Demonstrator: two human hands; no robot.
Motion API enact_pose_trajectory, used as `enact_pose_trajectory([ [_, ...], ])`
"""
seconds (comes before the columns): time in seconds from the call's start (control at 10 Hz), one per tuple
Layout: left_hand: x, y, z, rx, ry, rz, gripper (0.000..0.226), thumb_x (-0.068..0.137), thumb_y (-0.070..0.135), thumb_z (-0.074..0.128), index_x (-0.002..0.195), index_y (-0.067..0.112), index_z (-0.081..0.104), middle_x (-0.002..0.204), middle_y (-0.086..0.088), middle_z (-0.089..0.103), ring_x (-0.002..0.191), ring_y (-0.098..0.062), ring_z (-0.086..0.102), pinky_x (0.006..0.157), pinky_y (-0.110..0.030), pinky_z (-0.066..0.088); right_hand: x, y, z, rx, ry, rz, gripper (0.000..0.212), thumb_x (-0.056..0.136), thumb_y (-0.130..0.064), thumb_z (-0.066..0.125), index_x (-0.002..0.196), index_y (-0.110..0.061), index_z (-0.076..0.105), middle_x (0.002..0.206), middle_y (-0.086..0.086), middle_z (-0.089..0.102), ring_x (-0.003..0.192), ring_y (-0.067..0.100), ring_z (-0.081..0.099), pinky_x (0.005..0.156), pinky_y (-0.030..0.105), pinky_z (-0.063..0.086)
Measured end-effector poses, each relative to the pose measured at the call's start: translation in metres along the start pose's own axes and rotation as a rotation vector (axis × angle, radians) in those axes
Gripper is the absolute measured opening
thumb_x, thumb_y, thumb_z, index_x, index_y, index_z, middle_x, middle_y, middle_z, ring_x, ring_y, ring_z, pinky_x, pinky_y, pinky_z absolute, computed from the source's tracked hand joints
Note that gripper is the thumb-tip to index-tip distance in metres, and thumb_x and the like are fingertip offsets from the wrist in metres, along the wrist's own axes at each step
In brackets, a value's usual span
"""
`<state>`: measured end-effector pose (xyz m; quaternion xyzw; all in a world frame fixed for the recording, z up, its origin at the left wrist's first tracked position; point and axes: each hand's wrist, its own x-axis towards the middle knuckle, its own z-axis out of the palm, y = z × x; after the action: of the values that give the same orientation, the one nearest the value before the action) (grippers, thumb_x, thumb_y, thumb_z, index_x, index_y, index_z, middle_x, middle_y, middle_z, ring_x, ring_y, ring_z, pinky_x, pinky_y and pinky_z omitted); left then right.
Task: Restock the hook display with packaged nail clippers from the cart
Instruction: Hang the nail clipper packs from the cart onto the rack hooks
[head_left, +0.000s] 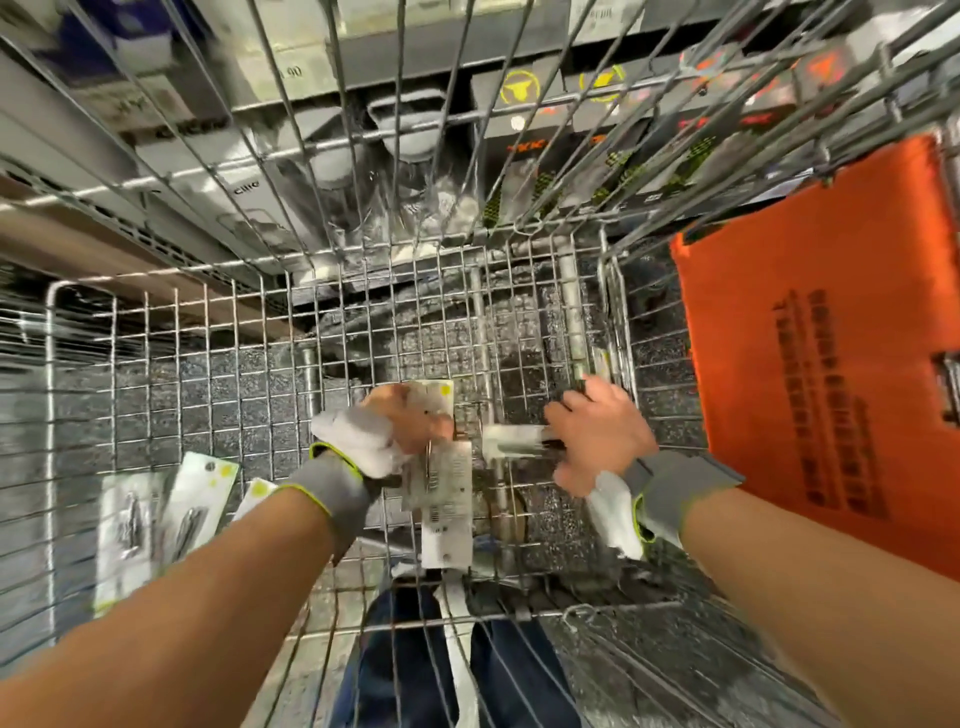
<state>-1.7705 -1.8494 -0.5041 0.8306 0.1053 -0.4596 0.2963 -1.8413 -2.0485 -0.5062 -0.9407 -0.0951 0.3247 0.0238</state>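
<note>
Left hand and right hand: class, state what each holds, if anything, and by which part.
The left hand grips a stack of packaged nail clippers near the cards' top end. The right hand pinches one blurred package by its end.

Two hands, left (400, 431) and right (597, 431); one wire cart (156, 364); one orange panel (831, 338); three loose clipper packs (161, 519) lower left (those gripped blur beyond counting).

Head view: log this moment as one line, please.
stage: picking from wire cart | left hand: grips white carded nail clipper packs | right hand: holds blurred white pack | spare packs lower left
</note>
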Motion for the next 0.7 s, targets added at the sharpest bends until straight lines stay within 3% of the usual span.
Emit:
enact_pose_trajectory([
  [0.1, 0.003, -0.013, -0.004, 0.006, 0.019, -0.084, 0.047, 0.081, 0.024, 0.071, 0.116, -0.004, 0.058, 0.098, -0.013, 0.058, 0.083, -0.02, 0.05, 0.054, -0.017, 0.036, 0.004, -0.007, 0.001, 0.298, -0.106, 0.294, 0.047, 0.084, -0.041, 0.059, 0.122, -0.018, 0.046, 0.12, 0.005, 0.056, 0.115, 0.028, 0.047, 0.093, 0.034, 0.035],
  [0.2, -0.001, -0.017, -0.003, 0.006, -0.074, -0.126, 0.022, 0.087, 0.025, 0.065, 0.09, 0.003, 0.063, 0.086, -0.012, 0.061, 0.066, -0.021, 0.053, 0.062, -0.025, 0.045, 0.011, -0.02, 0.0, 0.824, -0.199, 0.537, 0.063, 0.082, -0.032, 0.068, 0.135, -0.01, 0.04, 0.131, 0.013, 0.052, 0.119, 0.033, 0.05, 0.094, 0.034, 0.042],
  [0.3, -0.01, -0.017, 0.002, -0.029, -0.103, -0.116, 0.025, 0.084, 0.023, 0.069, 0.099, 0.005, 0.062, 0.097, -0.012, 0.061, 0.087, -0.024, 0.058, 0.082, -0.033, 0.049, 0.019, -0.037, 0.009, 1.124, -0.283, 0.583, 0.061, 0.081, -0.025, 0.07, 0.132, -0.001, 0.045, 0.131, 0.018, 0.053, 0.12, 0.035, 0.051, 0.094, 0.035, 0.044],
  [0.4, -0.018, -0.018, 0.01, 0.029, -0.13, -0.11, 0.04, 0.081, 0.029, 0.071, 0.108, 0.0, 0.063, 0.103, -0.01, 0.063, 0.096, -0.025, 0.06, 0.091, -0.038, 0.05, 0.02, -0.056, 0.013, 1.274, -0.359, 0.585, 0.072, 0.068, -0.026, 0.074, 0.13, 0.0, 0.049, 0.129, 0.02, 0.056, 0.119, 0.037, 0.053, 0.098, 0.042, 0.047],
  [0.5, -0.022, -0.019, 0.017, 0.002, -0.169, -0.153, 0.036, 0.075, 0.025, 0.077, 0.098, 0.001, 0.064, 0.102, -0.012, 0.066, 0.095, -0.027, 0.062, 0.09, -0.038, 0.051, 0.025, -0.064, 0.026, 1.346, -0.306, 0.591, 0.094, 0.045, -0.035, 0.068, 0.131, -0.002, 0.047, 0.128, 0.02, 0.056, 0.117, 0.037, 0.054, 0.099, 0.045, 0.046],
  [0.7, -0.029, -0.019, 0.028, 0.09, -0.043, -0.089, 0.041, 0.076, 0.031, 0.075, 0.103, 0.002, 0.064, 0.108, -0.016, 0.065, 0.102, -0.031, 0.062, 0.09, -0.039, 0.051, 0.028, -0.069, 0.037, 1.41, -0.258, 0.63, 0.063, 0.076, -0.013, 0.068, 0.132, 0.0, 0.045, 0.127, 0.02, 0.056, 0.117, 0.035, 0.054, 0.09, 0.033, 0.046],
])
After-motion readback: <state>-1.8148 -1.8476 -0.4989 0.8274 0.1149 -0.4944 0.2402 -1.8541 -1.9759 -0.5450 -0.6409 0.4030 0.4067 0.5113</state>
